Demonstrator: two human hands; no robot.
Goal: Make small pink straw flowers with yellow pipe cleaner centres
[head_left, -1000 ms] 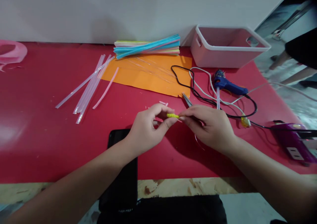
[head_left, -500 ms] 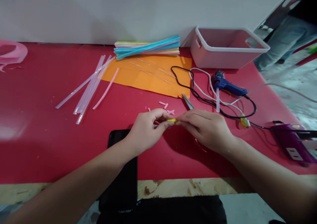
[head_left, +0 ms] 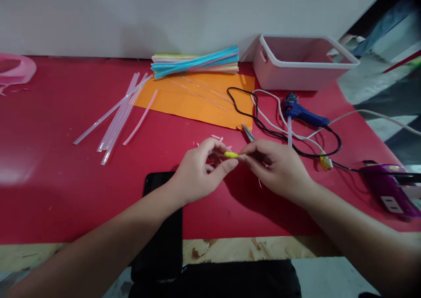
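Observation:
Between my two hands is a short, fuzzy yellow pipe cleaner piece (head_left: 231, 155). My left hand (head_left: 200, 170) pinches its left end with thumb and fingers. On the other side, the fingertips of my right hand (head_left: 279, 166) close on the right end. A thin clear strand (head_left: 260, 183) shows below the right hand. Metal scissors (head_left: 247, 132) lie just beyond that hand, their handles hidden by it. Small pink offcuts (head_left: 216, 137) are scattered behind the left fingers, partly covered.
Pipe cleaners (head_left: 197, 63) are bundled at the back on an orange sheet (head_left: 184, 102). Glue sticks (head_left: 120, 116) lie left, a phone (head_left: 164, 227) by my left forearm. A blue glue gun (head_left: 305, 115), cords, a pink bin (head_left: 296, 76) and a purple power box (head_left: 388, 188) occupy the right.
Both hands have lifted slightly away from me. More of the yellow piece shows as the left thumb and index finger have parted a little. A person in the background has moved.

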